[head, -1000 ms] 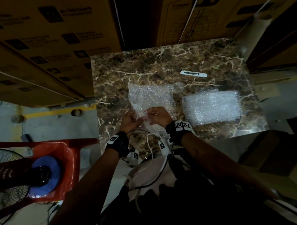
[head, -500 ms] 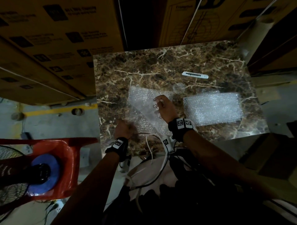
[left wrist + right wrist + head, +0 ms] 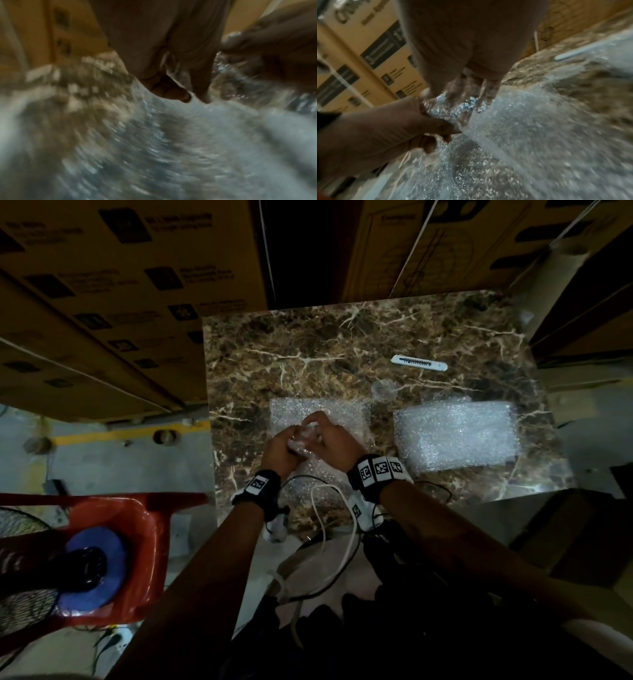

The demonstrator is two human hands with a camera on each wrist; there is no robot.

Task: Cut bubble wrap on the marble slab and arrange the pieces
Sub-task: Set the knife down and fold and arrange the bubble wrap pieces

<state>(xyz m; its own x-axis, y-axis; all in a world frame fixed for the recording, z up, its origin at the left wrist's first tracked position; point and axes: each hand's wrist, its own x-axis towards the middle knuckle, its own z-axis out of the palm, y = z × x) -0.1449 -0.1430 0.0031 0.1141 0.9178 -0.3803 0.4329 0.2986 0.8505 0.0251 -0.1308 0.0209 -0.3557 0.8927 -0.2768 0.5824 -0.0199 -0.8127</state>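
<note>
We see a sheet of bubble wrap (image 3: 320,419) lying on the marble slab (image 3: 308,350) toward its near left part, and both hands meet over its middle: the left hand (image 3: 279,451) and the right hand (image 3: 330,443) each pinch a raised fold of the sheet with curled fingers (image 3: 436,129), their fingertips nearly touching. A second, neatly flat bubble wrap piece (image 3: 455,436) lies to the right, apart from the first, and a white utility knife (image 3: 419,362) rests farther back on the slab. Beyond the slab we see cardboard boxes (image 3: 120,302), and to the left a red plastic chair (image 3: 113,542).
</note>
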